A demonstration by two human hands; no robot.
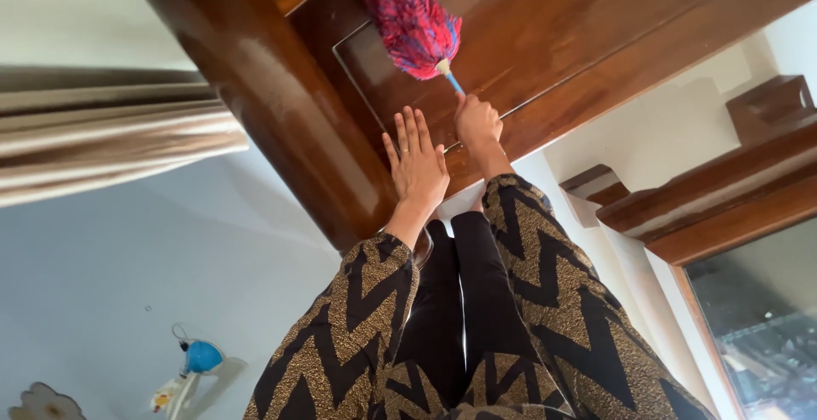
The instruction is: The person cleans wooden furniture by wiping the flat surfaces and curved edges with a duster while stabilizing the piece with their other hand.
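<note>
The big brown wooden panel (545, 37) fills the top of the view. It has a thin groove line running in a box shape, and a thick rounded wooden post (281, 105) runs along its left side. To the left of the post hangs a tan curtain (102, 139) next to a pale blue wall (128, 275). To the right, the wood ends at a white wall (664, 122), with brown wooden ledges (723, 190) and a dark glass pane (757, 318) further right. Low on the blue wall sits a small blue thing (202, 355) on a white stand.

The duster (407, 13) is fluffy, pink and red with bits of blue. It has a thin blue stick at its bottom end. Its fluffy head lies on the wooden panel, near the top middle, just above the hands.

The right hand (477, 124) is curled tight around the duster's stick, so the stick pokes out from the fist. The left hand (415, 165) is wide open, fingers spread and flat, pressed on the wood just beside the right hand. It holds nothing. Both arms wear sleeves (545, 267) with black and gold zigzags.
</note>
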